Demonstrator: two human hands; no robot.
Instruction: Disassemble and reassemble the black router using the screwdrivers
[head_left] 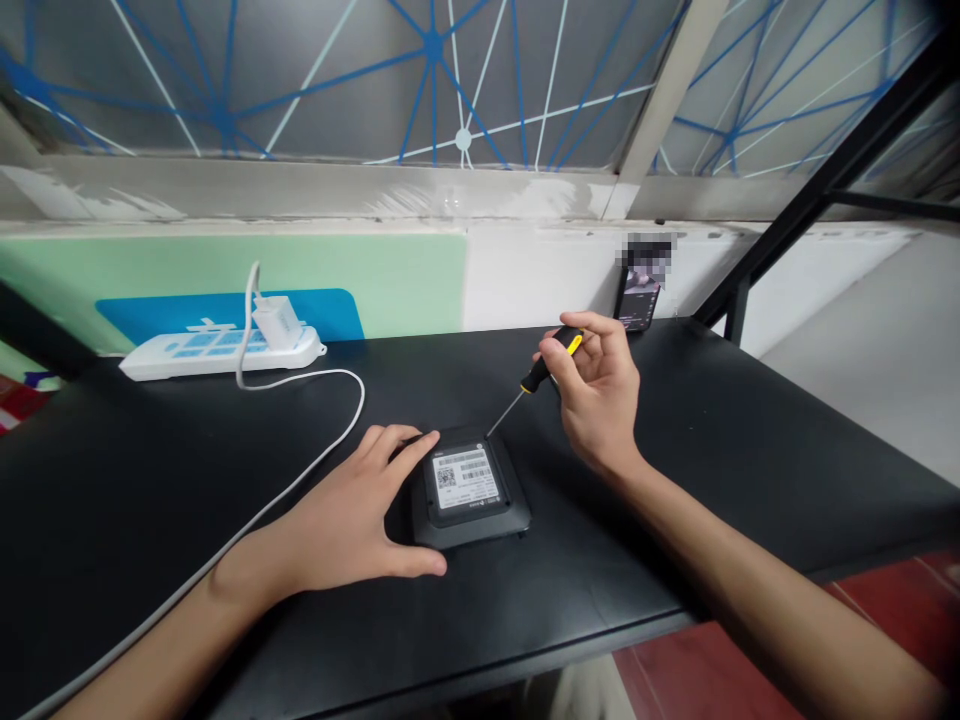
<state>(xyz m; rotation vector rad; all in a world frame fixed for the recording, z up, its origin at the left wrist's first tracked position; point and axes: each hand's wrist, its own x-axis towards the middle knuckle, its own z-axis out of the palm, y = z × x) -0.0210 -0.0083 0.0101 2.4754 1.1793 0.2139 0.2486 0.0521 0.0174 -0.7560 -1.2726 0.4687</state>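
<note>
A dark square device (465, 480) lies on the black table, its white printed label with a QR code facing up. My left hand (360, 510) spreads around the device's left side, fingers at its far left edge and thumb by its near edge. Above and to the right, my right hand (596, 385) grips a black and yellow screwdriver (541, 372) by the handle. The screwdriver slants down to the left, and its tip meets the device near the far right corner of the label; whether a screw is there is too small to tell.
At the back left of the table (750, 460) a white power strip (225, 350) holds a white charger (277, 322). Its cable (330, 445) runs past my left forearm. A phone (641, 290) leans on the back wall. A black frame bar (795, 210) slants at the right.
</note>
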